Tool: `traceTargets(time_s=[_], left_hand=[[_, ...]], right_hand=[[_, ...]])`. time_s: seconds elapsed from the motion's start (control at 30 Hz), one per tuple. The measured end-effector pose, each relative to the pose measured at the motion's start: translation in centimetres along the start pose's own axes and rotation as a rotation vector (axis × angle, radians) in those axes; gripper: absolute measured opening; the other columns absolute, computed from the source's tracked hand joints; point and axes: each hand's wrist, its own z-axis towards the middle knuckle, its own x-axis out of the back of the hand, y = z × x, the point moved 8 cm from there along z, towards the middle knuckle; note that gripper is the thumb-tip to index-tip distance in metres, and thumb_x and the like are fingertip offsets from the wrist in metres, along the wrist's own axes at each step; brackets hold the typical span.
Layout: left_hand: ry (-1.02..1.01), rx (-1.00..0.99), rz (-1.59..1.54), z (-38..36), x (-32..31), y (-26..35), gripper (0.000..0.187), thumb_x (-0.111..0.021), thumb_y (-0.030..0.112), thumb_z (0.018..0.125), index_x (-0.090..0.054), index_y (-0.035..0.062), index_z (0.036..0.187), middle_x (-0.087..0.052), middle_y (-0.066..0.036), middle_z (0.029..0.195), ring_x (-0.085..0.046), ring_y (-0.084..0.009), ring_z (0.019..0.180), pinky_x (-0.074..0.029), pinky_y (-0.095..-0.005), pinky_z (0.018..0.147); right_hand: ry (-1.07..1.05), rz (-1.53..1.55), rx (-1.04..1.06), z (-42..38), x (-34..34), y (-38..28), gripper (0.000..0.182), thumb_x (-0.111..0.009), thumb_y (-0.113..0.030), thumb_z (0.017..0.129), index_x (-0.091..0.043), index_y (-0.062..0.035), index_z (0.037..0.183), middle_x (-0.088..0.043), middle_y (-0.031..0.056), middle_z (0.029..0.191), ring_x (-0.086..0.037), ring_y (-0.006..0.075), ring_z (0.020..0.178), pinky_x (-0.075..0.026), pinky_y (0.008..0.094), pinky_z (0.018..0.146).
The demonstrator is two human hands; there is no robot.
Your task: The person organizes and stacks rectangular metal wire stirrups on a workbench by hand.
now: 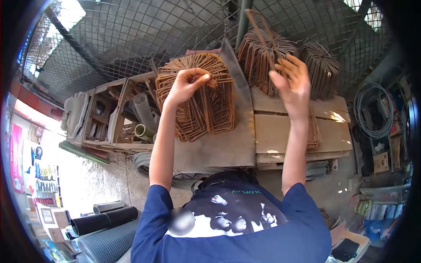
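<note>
My left hand [188,85] is closed in a pinch over a large bundle of rusty rebar stirrups [206,116]; what sits between its thumb and fingers is hidden. On the right, my right hand [294,81] is raised with curled fingers around the lower end of a single rusty rebar stirrup [262,27]. That stirrup tilts up and left, its loop overlapping the top of a second stirrup bundle [256,63]. A darker grey stirrup bundle [322,70] stands just beyond my right hand.
The bundles rest on a bench [219,153] of metal sheet and boards. Wire mesh [144,30] rises behind it. Wooden cubbies [103,114] with tubes stand left. Coiled wire [374,109] hangs right. Mesh rolls [109,241] lie low at left.
</note>
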Motion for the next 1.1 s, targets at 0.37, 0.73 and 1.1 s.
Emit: traceTargets(time_s=[0.37,0.73,1.1], left_hand=[[0.080,-0.025,-0.040,0.0,0.2,-0.3,0.030,-0.062,0.016,0.092,-0.054,-0.0007,0.116,-0.064,-0.008,0.100,-0.063,-0.0151,0.096,-0.050,-0.0281,0.086],[-0.045,-0.085,0.192,-0.3,-0.1,1.4,0.032,-0.048,0.015,0.097,-0.055,0.0000,0.124,-0.058,-0.010,0.125,-0.052,-0.0180,0.117,-0.041,-0.0343,0.104],[-0.060,-0.128,0.345,0.7,-1.5,1.3,0.022,-0.058,0.016,0.095,-0.064,-0.0012,0.107,-0.068,-0.006,0.101,-0.060,-0.0098,0.095,-0.048,-0.0253,0.087]], right_hand=[[-0.069,-0.367,0.070,-8.1,-5.6,5.9,0.077,-0.086,-0.033,0.062,-0.048,-0.0022,0.122,-0.053,0.0126,0.110,-0.055,0.0255,0.099,-0.046,0.0376,0.081],[0.025,-0.384,0.016,-11.8,-7.1,7.8,0.074,-0.086,-0.030,0.063,-0.044,-0.0017,0.117,-0.047,0.0136,0.109,-0.050,0.0270,0.100,-0.045,0.0393,0.078],[0.030,-0.498,0.096,-13.0,-8.1,7.8,0.074,-0.086,-0.029,0.063,-0.044,-0.0017,0.118,-0.046,0.0121,0.107,-0.049,0.0251,0.099,-0.043,0.0377,0.079]])
